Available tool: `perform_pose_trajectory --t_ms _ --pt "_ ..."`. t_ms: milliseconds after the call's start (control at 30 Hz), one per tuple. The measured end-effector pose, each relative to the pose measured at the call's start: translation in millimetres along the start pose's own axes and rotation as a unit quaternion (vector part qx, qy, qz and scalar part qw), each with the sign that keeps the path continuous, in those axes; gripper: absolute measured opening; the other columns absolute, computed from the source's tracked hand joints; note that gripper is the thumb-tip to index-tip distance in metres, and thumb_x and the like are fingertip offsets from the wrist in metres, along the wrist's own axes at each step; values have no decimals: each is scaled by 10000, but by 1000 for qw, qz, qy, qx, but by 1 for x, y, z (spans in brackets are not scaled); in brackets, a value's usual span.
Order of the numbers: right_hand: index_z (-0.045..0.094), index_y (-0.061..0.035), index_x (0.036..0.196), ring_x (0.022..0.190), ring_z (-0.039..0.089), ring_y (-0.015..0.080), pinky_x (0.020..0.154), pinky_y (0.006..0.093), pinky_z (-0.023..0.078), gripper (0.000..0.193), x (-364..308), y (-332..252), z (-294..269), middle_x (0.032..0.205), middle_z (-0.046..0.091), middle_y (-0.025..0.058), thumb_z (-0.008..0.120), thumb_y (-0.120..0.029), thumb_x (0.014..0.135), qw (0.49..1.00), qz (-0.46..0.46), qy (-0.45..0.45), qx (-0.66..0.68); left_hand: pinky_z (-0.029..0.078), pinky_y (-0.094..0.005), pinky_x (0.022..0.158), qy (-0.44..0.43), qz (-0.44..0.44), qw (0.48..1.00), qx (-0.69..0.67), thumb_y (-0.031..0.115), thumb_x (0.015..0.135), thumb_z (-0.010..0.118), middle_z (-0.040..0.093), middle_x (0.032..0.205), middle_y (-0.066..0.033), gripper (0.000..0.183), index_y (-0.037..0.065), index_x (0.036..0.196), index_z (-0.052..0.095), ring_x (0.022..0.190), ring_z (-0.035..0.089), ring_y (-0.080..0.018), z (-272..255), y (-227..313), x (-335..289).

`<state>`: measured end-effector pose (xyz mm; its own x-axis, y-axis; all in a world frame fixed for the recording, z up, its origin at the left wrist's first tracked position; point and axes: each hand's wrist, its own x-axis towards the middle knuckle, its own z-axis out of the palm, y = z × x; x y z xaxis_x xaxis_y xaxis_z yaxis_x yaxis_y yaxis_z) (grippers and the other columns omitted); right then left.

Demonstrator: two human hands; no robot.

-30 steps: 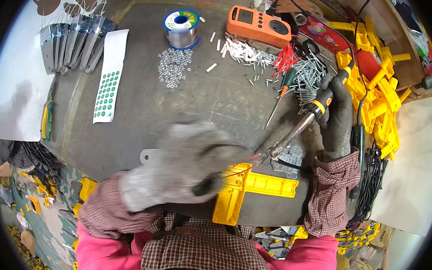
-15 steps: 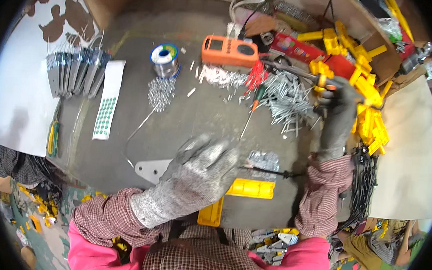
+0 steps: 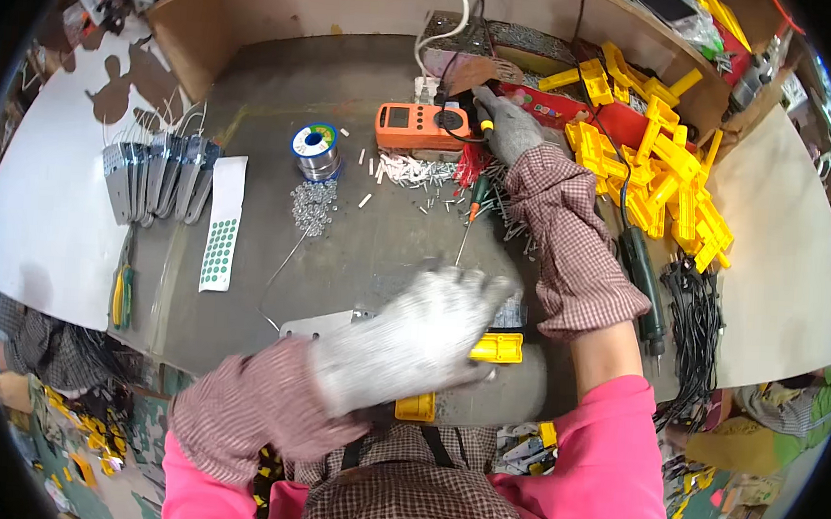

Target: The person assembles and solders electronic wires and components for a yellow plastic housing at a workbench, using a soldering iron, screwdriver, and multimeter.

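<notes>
My left hand (image 3: 420, 341), in a grey-white glove and smeared by motion, is over the lower middle of the bench. It partly covers a flat metal plate (image 3: 316, 324) and is close to a yellow plastic housing (image 3: 499, 348). Another yellow piece (image 3: 415, 408) lies below the wrist. What the left fingers hold, if anything, is hidden. At the back, my gloved right hand (image 3: 511, 130) is closed on a black-and-yellow handled tool (image 3: 485, 119), whose far end I cannot make out. Beside it sits an orange meter (image 3: 410, 126).
A green-handled screwdriver (image 3: 477, 199) lies mid-bench near scattered screws. Solder wire on a spool (image 3: 316, 151) stands beside small metal parts (image 3: 313, 206). To the right are a yellow parts pile (image 3: 672, 180), an electric screwdriver (image 3: 642, 288) and black cables (image 3: 692, 324). Metal brackets (image 3: 159, 177) line the left.
My right hand has gone from beside the yellow parts leftward and away from me, to the meter. My left hand has shifted slightly right. The whole view has also shifted.
</notes>
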<state>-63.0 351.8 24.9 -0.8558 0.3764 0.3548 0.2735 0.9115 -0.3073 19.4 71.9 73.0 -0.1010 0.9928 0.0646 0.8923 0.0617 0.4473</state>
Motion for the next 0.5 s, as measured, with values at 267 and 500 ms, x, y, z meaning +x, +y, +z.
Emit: perform_pose_trajectory --t_ms 267,500 --pt "649 -29 1093 718 648 414 619 457 510 275 -193 -61 -110 743 646 217 577 -254 951 976 -109 -151 110 537 -401 701 72 -41 957 -277 169 818 695 684 837 -157 211 27 964 642 772 687 -285 7 -37 6" --pt "650 14 1086 870 668 250 752 348 509 317 -221 -72 -102 945 672 180 631 -264 935 913 8 -306 270 428 -422 929 161 -22 977 -140 135 800 718 623 1037 -119 311 70 1072 581 1015 583 -326 35 -21 -29"
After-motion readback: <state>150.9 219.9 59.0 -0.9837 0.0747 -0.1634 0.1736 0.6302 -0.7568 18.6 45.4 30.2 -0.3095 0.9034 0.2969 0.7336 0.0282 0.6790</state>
